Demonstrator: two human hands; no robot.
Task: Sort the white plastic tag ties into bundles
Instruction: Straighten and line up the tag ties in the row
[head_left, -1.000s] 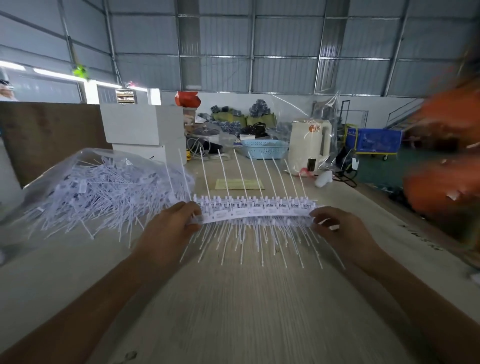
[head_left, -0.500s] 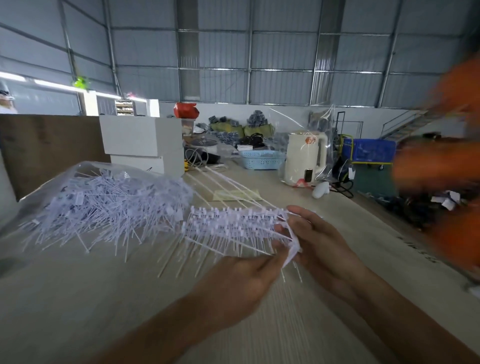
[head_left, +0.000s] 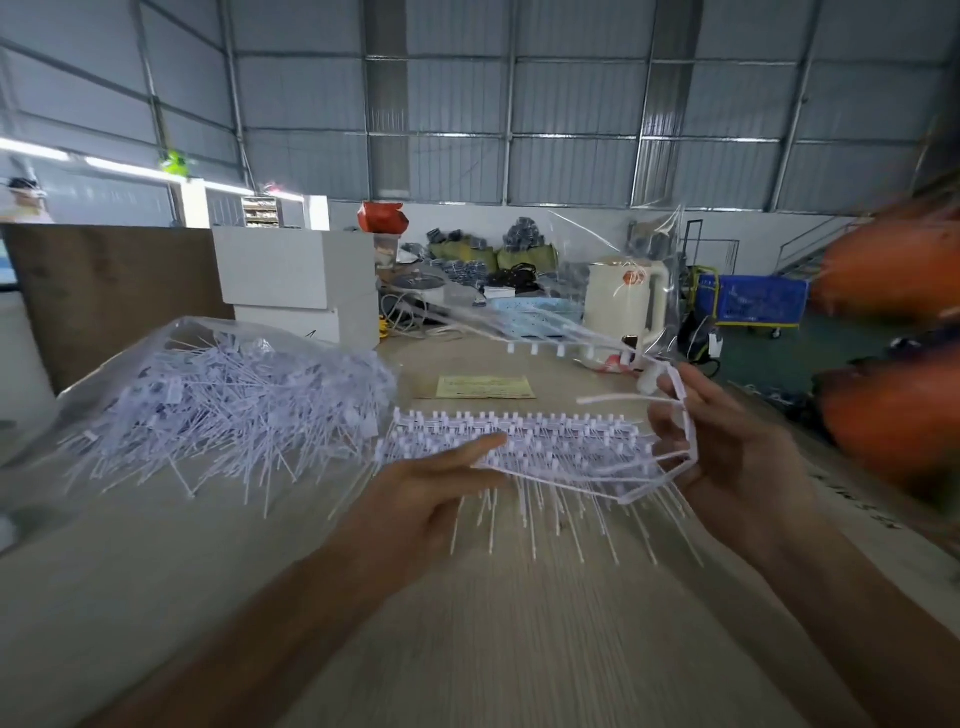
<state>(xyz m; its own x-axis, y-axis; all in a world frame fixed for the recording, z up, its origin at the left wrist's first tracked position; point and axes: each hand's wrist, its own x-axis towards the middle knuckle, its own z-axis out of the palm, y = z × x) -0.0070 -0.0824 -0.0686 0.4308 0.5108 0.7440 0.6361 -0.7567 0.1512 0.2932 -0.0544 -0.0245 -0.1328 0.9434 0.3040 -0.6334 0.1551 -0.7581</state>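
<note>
A flat strip of joined white tag ties hovers above the table between my hands. My left hand supports it from below at its left half, fingers stretched out under the strip, thumb on top. My right hand holds the strip's right end, where several tie tails bend around its fingers. A second row of ties sticks out behind, toward the far side. A big loose heap of white tag ties lies in a clear plastic bag on the left of the table.
A yellow paper slip lies on the wooden table beyond the strip. White boxes, a cream kettle and a blue basket stand at the far end. Blurred orange shapes fill the right edge.
One second ago both hands held the strip stretched wide by its ends. The left hand then slid under the strip toward the right hand, and the ties now lie flatter with tails bent at the right end.
</note>
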